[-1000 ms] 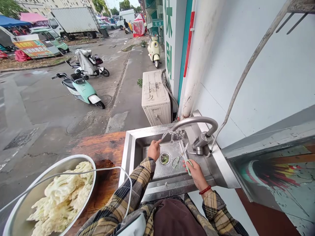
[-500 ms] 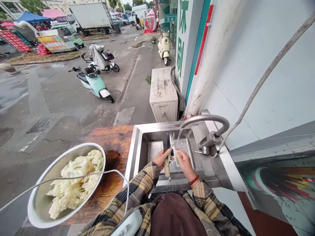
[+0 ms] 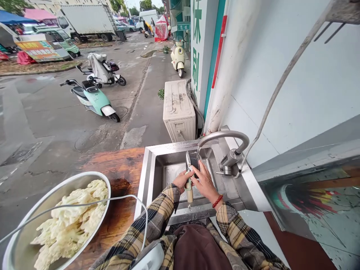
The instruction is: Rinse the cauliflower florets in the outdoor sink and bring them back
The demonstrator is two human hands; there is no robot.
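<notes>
Over the sink, my left hand [image 3: 182, 180] is closed around the pale green handles of a pair of scissors [image 3: 188, 161], whose blades are together and point away from me. My right hand [image 3: 206, 183] has its fingers stretched out along the scissors' right side; the fingertips seem to touch them. Below the scissors is a knife with a dark blade and a pale wooden handle [image 3: 190, 195], partly covered by my hands. Water runs from the curved faucet [image 3: 225, 134] into the steel sink [image 3: 149, 165], just beyond my right fingers.
On the wooden board [image 3: 123, 165] at left stands a metal bowl [image 3: 104, 180] with cauliflower [image 3: 75, 213]. A white cable [image 3: 123, 197] crosses over it. A pale metal unit [image 3: 179, 108] stands behind the sink, a wall [image 3: 309, 93] at right. Scooters [image 3: 97, 99] are parked on the street.
The scissors' blades have come together. My right hand has let go of the handle and straightened its fingers beside them. The view has turned slightly right.
</notes>
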